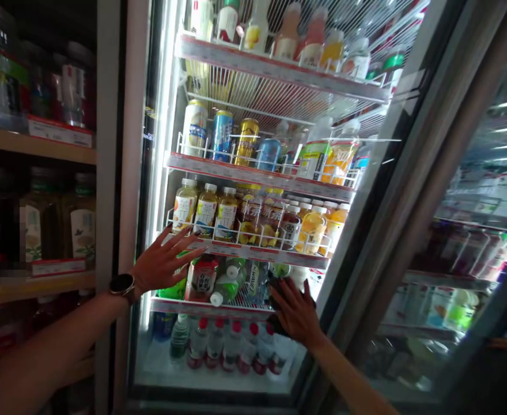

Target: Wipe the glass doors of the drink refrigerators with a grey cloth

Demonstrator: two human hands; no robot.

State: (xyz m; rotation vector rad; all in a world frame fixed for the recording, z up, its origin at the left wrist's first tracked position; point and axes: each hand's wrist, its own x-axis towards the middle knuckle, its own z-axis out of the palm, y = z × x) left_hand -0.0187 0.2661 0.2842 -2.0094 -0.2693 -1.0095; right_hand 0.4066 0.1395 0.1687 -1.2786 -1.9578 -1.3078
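My left hand [167, 262], with a dark round watch [123, 285] on its wrist, is stretched out with fingers spread and holds nothing. It is in front of the lower shelves of a lit drinks fridge, near a row of tea bottles [205, 210] with white caps. Below its fingers are a dark bottle with a red label [202, 278] and green bottles lying on their sides [225, 289]. My right hand [296, 308] is lower right, fingers apart, beside a clear bottle [257, 282]. A dark shape by its fingers cannot be made out.
Cans [222, 136] and bottles fill the shelves above; red-capped bottles [236, 346] stand at the bottom. A metal-framed glass panel [392, 230] slants along the right. On the left, a wooden shelf [37, 144] carries more bottles beside an upright post [109, 173].
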